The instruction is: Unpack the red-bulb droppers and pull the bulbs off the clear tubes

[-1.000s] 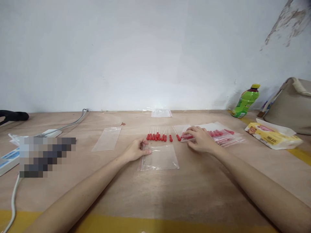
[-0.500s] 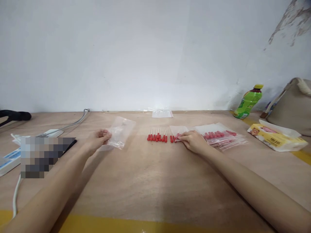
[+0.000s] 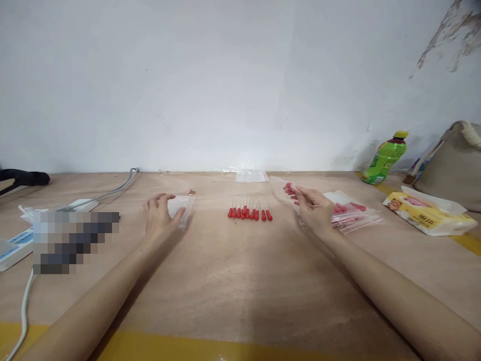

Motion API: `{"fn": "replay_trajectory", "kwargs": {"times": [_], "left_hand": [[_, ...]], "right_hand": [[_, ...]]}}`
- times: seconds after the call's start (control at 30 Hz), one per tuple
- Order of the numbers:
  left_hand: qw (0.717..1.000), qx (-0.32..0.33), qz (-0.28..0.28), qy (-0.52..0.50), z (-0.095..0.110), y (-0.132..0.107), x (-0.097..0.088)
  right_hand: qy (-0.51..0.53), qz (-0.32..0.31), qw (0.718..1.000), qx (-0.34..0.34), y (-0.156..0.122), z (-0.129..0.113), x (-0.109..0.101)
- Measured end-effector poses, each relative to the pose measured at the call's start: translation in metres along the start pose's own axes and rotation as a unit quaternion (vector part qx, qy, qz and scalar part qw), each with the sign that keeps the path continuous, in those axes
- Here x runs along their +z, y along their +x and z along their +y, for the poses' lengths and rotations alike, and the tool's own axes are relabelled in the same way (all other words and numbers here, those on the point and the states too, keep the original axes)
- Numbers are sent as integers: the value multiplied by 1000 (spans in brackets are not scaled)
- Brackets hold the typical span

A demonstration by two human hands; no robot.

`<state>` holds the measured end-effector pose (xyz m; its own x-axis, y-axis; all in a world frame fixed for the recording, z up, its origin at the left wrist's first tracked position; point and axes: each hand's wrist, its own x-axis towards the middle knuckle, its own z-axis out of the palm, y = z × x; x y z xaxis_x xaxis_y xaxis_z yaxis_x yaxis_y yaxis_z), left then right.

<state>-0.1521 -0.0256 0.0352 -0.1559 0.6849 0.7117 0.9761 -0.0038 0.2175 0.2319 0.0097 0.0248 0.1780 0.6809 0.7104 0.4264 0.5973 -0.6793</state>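
On the left, my left hand point(image 3: 161, 213) is over a clear plastic bag point(image 3: 187, 204), its fingers spread; whether it touches the bag I cannot tell. My right hand point(image 3: 315, 206) is closed on a clear bag of droppers point(image 3: 289, 189), raised a little above the table. Red bulbs show through its film by the fingertips. Between the hands lies a row of several droppers point(image 3: 245, 212), red bulbs towards me and thin clear tubes pointing away. Behind my right hand, filled bags point(image 3: 351, 218) with more red-bulbed droppers lie stacked, partly hidden.
A white-edged bag point(image 3: 251, 176) lies by the wall. At right are a green bottle point(image 3: 386, 158), a yellow tissue pack point(image 3: 424, 213) and a beige bag point(image 3: 449, 165). A power strip point(image 3: 17, 248) with cables lies left, beside a blurred-out item point(image 3: 75, 243).
My right hand has lifted the bag of droppers and moved right, away from the row. My left hand has let go of the clear bag's edge, spreading its fingers over the now lower bag.
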Motion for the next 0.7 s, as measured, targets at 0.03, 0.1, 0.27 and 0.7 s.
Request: {"fn": "replay_trajectory", "kwargs": {"times": [0.03,0.1,0.27,0.7], "left_hand": [[999,31,-3,-29,9,-1,0],[993,83,-13,-81,27,-4,0],[973,150,-8,-175,76,-11,-7],[832,300,-337,-323,134,-49,8]], "right_hand": [[45,9,999,18,1,-8,0],[134,26,988,72,1,-26,1],[295,-49,917,263,-20,-54,20],[263,-340,835,343,-57,-41,37]]}}
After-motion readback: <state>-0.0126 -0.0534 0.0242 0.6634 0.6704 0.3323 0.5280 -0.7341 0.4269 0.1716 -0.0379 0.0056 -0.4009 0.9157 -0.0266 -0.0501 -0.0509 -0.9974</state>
